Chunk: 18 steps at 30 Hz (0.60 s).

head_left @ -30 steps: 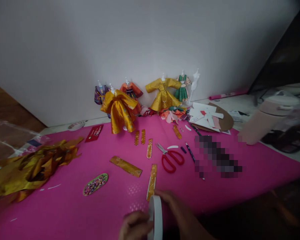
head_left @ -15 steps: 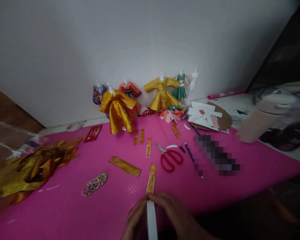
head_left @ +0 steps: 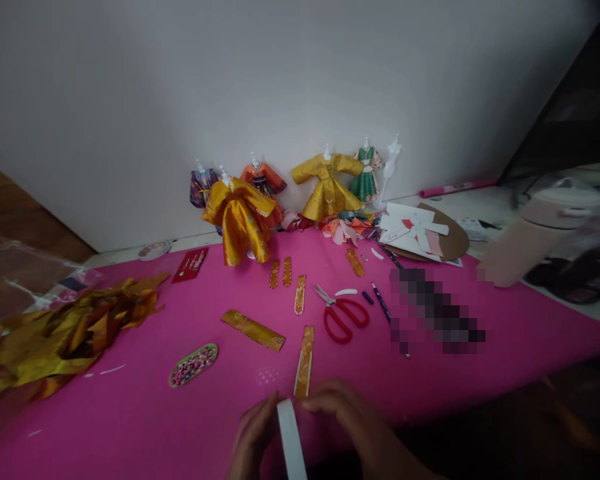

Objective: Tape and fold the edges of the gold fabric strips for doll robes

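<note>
Both hands met at the near edge of the bench, which was covered in a pink sheet. The left hand and the right hand had their fingers clamped on a white roll of tape, held edge-on between them. Just beyond lay a narrow gold brocade strip, with red-handled scissors farther back.

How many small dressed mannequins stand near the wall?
5, plus one bare white stand. Purple one at left, big gold one in front, orange one behind it, gold dress in the centre, green one at right. More may be hidden.
</note>
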### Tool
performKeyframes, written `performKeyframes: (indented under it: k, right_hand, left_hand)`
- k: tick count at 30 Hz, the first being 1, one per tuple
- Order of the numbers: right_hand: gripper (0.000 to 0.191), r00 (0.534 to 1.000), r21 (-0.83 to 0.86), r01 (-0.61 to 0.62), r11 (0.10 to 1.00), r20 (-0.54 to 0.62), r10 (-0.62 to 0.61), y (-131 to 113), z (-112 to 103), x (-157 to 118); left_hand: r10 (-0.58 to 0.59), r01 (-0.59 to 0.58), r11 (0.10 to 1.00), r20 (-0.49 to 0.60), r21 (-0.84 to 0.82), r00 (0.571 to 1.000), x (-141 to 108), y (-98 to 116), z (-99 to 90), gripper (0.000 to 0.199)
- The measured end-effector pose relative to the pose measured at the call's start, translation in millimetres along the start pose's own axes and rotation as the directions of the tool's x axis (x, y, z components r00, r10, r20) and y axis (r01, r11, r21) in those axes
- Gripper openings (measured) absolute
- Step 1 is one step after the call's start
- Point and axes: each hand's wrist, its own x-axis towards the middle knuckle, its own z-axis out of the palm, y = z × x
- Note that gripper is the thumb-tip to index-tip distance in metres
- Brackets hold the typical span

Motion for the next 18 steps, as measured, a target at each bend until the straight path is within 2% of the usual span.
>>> performKeyframes:
  k: [3,6,9,13,16,18]
  right_hand:
    - [0.055,0.997,0.020,0.073,0.997,-0.024,-0.072,-2,-1,2]
    - [0.049,0.988,0.029,0.150,0.988,-0.035,-0.149,-4,0,2]
    - [0.057,0.976,0.033,0.219,0.975,-0.020,-0.218,-8,0,1]
    - [0.065,0.967,0.043,0.253,0.966,0.016,-0.254,-15,1,3]
    - [0.059,0.967,0.039,0.251,0.967,0.034,-0.252,-17,1,4]
    - [0.055,0.966,0.035,0.254,0.967,0.041,-0.255,-16,1,3]
  left_hand:
    - [-0.031,0.031,0.999,0.002,0.012,1.000,0,-3,-5.9,0.035]
    - [0.021,-0.023,0.997,0.038,0.068,0.999,-1,-5,-7.6,0.033]
    - [0.085,-0.090,0.993,0.066,0.078,0.994,-2,-6,-4.2,0.046]
    - [0.061,-0.060,0.998,0.083,-0.006,0.995,0,-7,4.2,0.059]
    - [0.012,-0.010,1.000,0.092,-0.023,0.996,0,-2,11.4,0.062]
    - [0.031,-0.026,0.999,0.109,-0.045,0.994,-4,8,17.8,0.059]
